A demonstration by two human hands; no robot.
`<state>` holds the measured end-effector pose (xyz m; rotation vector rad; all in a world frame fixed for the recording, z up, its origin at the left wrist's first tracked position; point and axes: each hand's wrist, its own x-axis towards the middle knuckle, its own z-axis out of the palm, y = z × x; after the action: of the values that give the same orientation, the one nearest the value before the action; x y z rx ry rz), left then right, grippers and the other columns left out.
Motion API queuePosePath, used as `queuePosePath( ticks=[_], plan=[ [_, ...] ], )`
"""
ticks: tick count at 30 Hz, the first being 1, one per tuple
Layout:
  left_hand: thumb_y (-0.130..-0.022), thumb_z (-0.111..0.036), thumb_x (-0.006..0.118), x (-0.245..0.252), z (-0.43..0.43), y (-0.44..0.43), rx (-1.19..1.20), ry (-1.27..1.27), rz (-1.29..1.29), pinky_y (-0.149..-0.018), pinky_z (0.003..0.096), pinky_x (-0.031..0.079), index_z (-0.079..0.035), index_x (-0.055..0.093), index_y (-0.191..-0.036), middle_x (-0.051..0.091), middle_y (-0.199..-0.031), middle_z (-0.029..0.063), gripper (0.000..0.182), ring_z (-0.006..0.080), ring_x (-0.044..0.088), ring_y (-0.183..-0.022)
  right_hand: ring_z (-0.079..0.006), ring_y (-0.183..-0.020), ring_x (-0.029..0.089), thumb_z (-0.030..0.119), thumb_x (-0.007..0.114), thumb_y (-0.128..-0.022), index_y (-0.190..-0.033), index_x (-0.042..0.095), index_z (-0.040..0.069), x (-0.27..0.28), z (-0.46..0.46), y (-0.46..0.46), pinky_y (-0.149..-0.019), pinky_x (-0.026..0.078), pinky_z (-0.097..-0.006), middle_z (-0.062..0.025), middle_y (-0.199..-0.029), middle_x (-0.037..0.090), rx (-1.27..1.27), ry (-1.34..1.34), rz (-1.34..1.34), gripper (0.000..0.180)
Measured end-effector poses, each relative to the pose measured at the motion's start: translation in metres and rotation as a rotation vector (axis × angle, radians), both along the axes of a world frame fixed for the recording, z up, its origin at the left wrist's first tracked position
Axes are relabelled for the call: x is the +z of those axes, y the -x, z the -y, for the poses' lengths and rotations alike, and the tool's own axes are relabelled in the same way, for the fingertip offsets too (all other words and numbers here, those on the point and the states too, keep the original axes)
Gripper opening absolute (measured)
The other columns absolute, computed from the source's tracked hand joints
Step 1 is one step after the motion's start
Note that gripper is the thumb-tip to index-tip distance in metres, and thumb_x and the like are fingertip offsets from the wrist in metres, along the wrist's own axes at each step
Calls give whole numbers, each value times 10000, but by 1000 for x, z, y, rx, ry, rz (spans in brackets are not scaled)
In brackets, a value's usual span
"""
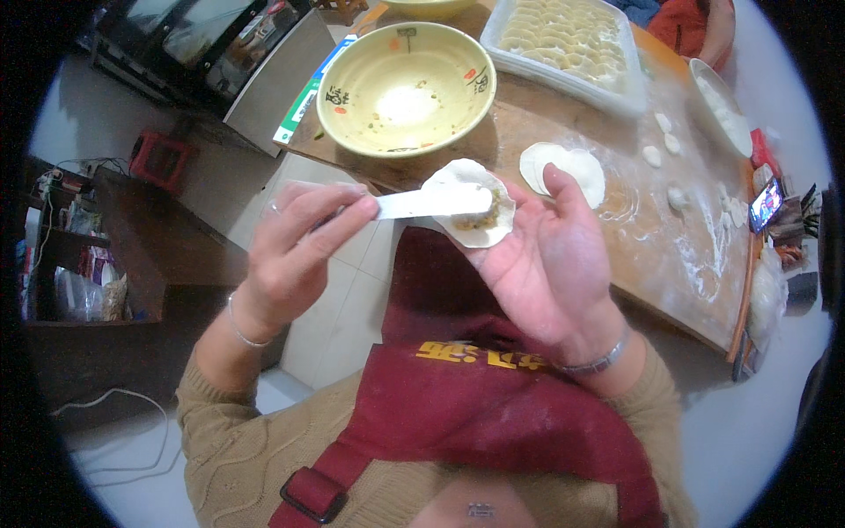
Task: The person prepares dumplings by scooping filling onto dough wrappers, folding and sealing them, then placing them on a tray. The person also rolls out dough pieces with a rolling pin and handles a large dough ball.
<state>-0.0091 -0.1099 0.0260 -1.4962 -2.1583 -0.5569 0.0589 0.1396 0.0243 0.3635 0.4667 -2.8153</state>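
My left hand [300, 247] grips a flat white spatula [409, 203], whose far end lies over filling [478, 222] on a round dough wrapper [455, 177]. My right hand [551, 247] is palm up, with the wrapper resting on its fingers and its thumb raised away from it. Just beyond the right thumb, overlapping flat dough rounds [584, 170] lie on the floured wooden table [548, 119]. A large yellow bowl [406, 99] with scraps of filling inside stands beyond the wrapper. The fingertips of the right hand are partly hidden under the wrapper.
A white plastic tray [571, 86] of dumplings stands at the back. Small dough pieces [652, 156] lie on the right, near a tilted bowl [719, 105] of white contents and a lit phone [766, 204]. Another person's arm [718, 36] shows at the upper right.
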Motion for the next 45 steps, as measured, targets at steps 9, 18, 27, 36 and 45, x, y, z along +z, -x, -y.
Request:
queuePosePath(
  ticks=[9, 18, 27, 36, 45],
  plan=[
    [-821, 108, 623, 18, -15, 6, -24, -44, 41, -727, 331, 548, -9, 704, -1171, 699, -1063, 147, 378, 255, 669, -899, -357, -1302, 538, 407, 191, -1084, -1369, 439, -122, 9, -21, -8, -1169, 383, -448, -290, -1351, 563, -26, -24, -16, 649],
    [-911, 37, 612, 53, -44, 6, 212, 64, 671, -658, 276, 546, 16, 747, -1028, 711, -778, 96, 180, 148, 676, -705, -393, -1364, 475, 382, 189, -1093, -1434, 380, -138, 11, -25, -14, -1205, 337, -482, -306, -1447, 481, 38, -17, -43, 650],
    [-926, 20, 564, 36, -25, 70, 380, -24, 451, -746, 315, 549, -28, 752, -1072, 724, -893, 83, 243, 164, 690, -867, -381, -1313, 518, 413, 232, -1086, -1398, 428, -116, 2, -47, -12, -1174, 365, -471, -272, -1368, 553, -80, -65, 22, 644],
    [-837, -28, 694, 5, -41, 46, 273, 189, -236, -951, 441, 516, -70, 704, -1151, 673, -1173, 124, 317, 301, 606, -1156, -406, -1376, 438, 473, 272, -1073, -1441, 340, -123, 11, -43, -28, -1204, 310, -532, -291, -1428, 483, -98, 92, -133, 703],
    [-686, -115, 737, -10, -95, -70, -29, -239, -324, -834, 359, 496, -88, 742, -1060, 619, -1138, 47, 375, 252, 588, -1029, -333, -1311, 509, 499, 259, -1062, -1422, 405, -57, 9, -30, -58, -1147, 369, -452, -227, -1405, 532, 66, 68, -246, 678]
  ],
)
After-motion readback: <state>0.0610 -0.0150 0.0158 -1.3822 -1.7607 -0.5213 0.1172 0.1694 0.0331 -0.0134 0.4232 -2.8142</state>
